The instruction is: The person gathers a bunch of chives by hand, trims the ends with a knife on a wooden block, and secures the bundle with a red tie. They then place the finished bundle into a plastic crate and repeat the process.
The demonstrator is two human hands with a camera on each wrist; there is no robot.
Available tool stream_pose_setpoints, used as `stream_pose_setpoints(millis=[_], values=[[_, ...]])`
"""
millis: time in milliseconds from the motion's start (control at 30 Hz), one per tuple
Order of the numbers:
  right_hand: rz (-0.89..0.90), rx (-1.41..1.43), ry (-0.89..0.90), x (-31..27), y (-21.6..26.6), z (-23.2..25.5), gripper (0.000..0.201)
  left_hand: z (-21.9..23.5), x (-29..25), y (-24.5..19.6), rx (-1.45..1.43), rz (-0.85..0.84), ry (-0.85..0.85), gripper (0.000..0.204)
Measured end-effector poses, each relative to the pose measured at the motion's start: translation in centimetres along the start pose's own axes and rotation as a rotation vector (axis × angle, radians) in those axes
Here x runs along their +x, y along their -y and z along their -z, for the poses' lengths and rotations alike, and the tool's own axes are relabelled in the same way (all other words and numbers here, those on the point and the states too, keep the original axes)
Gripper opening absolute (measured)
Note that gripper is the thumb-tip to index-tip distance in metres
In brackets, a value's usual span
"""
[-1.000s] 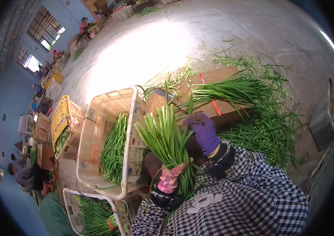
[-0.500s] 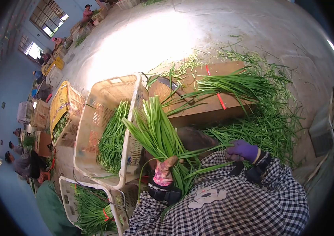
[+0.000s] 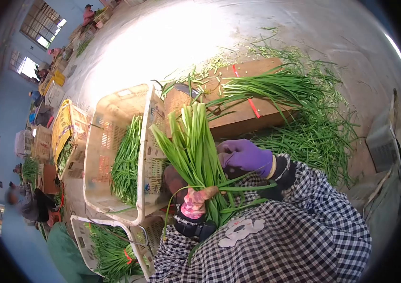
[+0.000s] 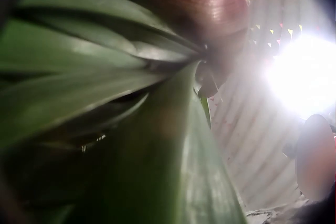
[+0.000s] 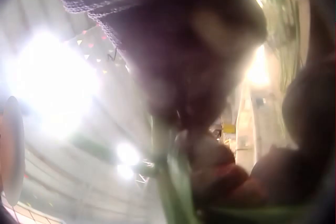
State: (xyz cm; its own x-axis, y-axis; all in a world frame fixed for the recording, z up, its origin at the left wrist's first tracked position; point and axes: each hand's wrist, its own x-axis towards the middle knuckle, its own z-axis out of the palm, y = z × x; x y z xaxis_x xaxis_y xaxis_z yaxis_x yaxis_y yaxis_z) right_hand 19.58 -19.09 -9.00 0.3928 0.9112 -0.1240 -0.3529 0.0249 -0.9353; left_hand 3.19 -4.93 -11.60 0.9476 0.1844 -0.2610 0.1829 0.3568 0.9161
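Observation:
A thick bunch of Chinese chives (image 3: 192,146) stands with its pale cut ends up in front of the checked top. My left hand (image 3: 196,202), in a pink patterned glove, grips it low, thumb across the front. Broad green leaves (image 4: 173,145) fill much of the left wrist view. My right hand (image 3: 246,156), in a purple glove, is at the bunch's right edge with its fingers curled. In the right wrist view a pale green stalk (image 5: 169,174) comes out right under its fingertips, which pinch it. Several loose leaves (image 3: 247,187) stick out rightward below that hand.
Left of the bunch stands a white plastic crate (image 3: 141,188) holding chives (image 3: 127,162); a second crate (image 3: 80,236) below holds a red-tied bunch. Ahead, a wooden board (image 3: 252,120) bears chives, red ties (image 3: 254,108) and a curved blade (image 3: 186,89). Trimmings (image 3: 318,141) cover the floor.
My right hand first swung down and right, drawing leaves out sideways, then came back up to the bunch. My left hand kept its grip; the bunch is now more upright.

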Motion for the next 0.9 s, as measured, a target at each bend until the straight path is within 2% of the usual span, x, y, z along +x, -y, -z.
stream_pose_setpoints(millis=[33,67,100,133,167,200,233,267,300,333,400,433,467,533,567,700,767,800,867,900], values=[[-0.003,0.002,0.01,0.0,0.1,-0.1,0.036,1.7,0.5,0.9,0.09,0.008,0.084,0.026],[-0.041,0.044,-0.107,-0.4,0.3,-0.1,0.029,2.3,0.4,2.1,0.088,0.01,0.078,0.026],[-0.078,0.083,-0.229,-0.8,0.4,0.1,0.024,2.0,0.5,2.3,-0.152,0.047,0.076,0.024],[-0.08,0.081,-0.232,-1.2,-0.4,1.7,0.024,1.7,0.7,2.4,-0.394,0.085,0.077,0.021],[0.007,0.192,-0.178,-1.6,-1.8,4.3,0.027,1.4,0.9,2.1,-0.395,0.086,0.083,0.021],[0.095,0.302,-0.125,-1.7,-2.3,5.7,0.03,0.8,0.8,1.2,-0.115,0.075,0.057,0.022],[0.098,0.296,-0.133,-1.9,-1.7,5.8,0.03,0.0,0.7,0.3,0.165,0.06,0.031,0.023],[0.173,0.354,-0.17,-2.1,-0.8,5.7,0.033,-0.7,0.9,-0.4,0.444,0.039,0.006,0.024],[0.247,0.412,-0.209,-2.4,0.3,5.6,0.037,-1.4,1.2,-0.6,0.531,0.052,-0.029,0.029],[0.249,0.41,-0.222,-2.4,1.9,5.0,0.037,-2.2,1.3,-1.0,0.529,0.054,-0.016,0.029],[0.271,-0.03,0.044,-1.8,5.3,4.0,0.056,-3.6,1.5,-1.9,0.362,0.048,0.068,0.032],[0.123,0.047,0.133,-0.9,3.8,5.3,0.073,-4.2,1.3,-2.1,0.153,0.107,0.086,0.034],[0.132,0.046,0.123,-0.8,3.8,5.3,0.073,-4.4,1.5,-1.8,0.159,0.107,0.097,0.034],[0.118,0.312,0.093,-0.1,5.3,3.4,0.085,-4.5,1.7,-0.6,0.28,-0.145,0.205,0.036],[0.145,0.27,0.139,0.2,5.7,3.2,0.087,-4.5,1.8,-0.6,0.23,-0.058,0.206,0.033],[0.236,0.259,0.232,0.8,6.2,2.0,0.081,-4.5,2.1,-0.8,0.176,0.042,0.218,0.026],[0.203,0.331,0.187,0.8,6.7,1.3,0.079,-4.6,2.9,0.4,0.284,-0.125,0.338,0.021],[0.205,0.329,0.185,0.5,6.9,1.1,0.079,-4.1,3.3,1.5,0.284,-0.126,0.341,0.021],[0.185,0.396,0.233,0.2,7.2,0.6,0.072,-2.9,3.7,3.6,0.028,0.046,0.38,0.023],[0.183,0.393,0.23,-0.1,7.4,0.4,0.072,-3.4,3.6,3.2,0.024,0.045,0.383,0.023]])
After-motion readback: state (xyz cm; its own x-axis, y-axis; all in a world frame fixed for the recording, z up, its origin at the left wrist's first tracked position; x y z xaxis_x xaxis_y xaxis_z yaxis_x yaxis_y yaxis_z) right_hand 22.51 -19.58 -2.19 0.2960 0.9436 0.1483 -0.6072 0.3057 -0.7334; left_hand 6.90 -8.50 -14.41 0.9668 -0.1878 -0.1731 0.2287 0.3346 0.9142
